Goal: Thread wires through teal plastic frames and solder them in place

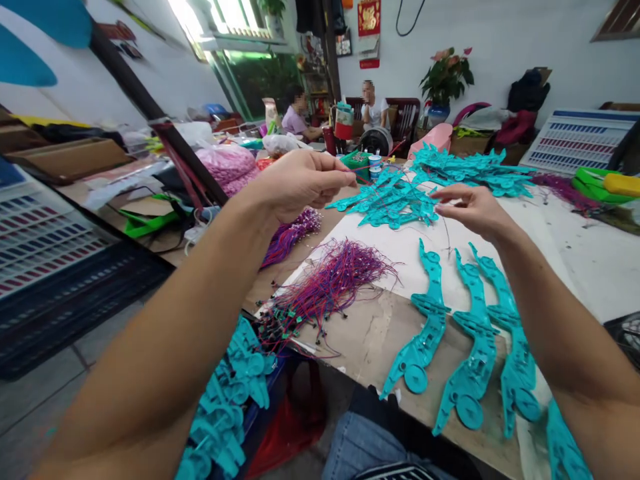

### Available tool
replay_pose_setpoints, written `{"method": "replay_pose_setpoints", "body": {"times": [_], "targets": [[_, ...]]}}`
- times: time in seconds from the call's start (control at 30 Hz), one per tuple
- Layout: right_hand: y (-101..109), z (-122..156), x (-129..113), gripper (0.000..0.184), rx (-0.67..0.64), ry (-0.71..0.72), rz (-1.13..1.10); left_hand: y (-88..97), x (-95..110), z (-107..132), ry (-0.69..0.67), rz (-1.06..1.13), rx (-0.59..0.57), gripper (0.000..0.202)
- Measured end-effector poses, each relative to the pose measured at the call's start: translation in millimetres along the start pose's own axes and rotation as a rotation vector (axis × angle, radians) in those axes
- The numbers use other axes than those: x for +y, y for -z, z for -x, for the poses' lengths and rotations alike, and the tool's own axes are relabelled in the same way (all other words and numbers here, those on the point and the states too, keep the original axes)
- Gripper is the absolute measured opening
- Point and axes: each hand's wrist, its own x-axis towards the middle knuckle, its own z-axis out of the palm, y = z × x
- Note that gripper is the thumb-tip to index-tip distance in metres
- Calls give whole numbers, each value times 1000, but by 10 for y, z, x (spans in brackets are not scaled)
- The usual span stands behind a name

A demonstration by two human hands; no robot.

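Note:
My left hand (313, 179) is raised over the table, thumb and fingers pinched on a thin reddish wire (367, 168). To the right, my right hand (467, 205) has its thumb and forefinger close together at a thin dark wire (448, 235) that hangs below the fingertips. I cannot make out whether both hands hold the same wire. Several turquoise plastic parts, one of them this long piece (424, 320), lie in a row below my right hand. Beneath my left hand spreads a bundle of red and purple wires (345, 273) with small dark connectors.
Behind my hands are heaped more turquoise parts (465, 167). A crate of turquoise parts (235, 393) stands below the table's left edge. A second wire bundle (290, 237) lies left, near a dark slanted post (135, 93). Two people (375, 110) sit at the back.

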Motion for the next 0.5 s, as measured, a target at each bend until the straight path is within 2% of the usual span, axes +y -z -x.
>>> {"method": "replay_pose_setpoints", "body": {"times": [0.07, 0.13, 0.23, 0.3, 0.4, 0.5], "targets": [[-4, 83, -126, 40, 13, 59, -67, -132, 151, 97, -3, -5, -5, 3], [-129, 199, -310, 47, -21, 57, -175, -312, 336, 215, -24, -80, -70, 8], [-383, 436, -549, 49, -206, -71, -343, -495, 584, 405, -109, -198, -219, 20], [-449, 623, -593, 42, -354, -181, -466, -469, 635, 526, -158, -223, -226, 27], [-265, 873, -437, 37, -469, -306, -558, -258, 432, 735, -119, -189, -167, 28], [131, 1000, -103, 41, -510, -387, -396, -130, -65, 1060, 13, -76, -225, 19]]}}
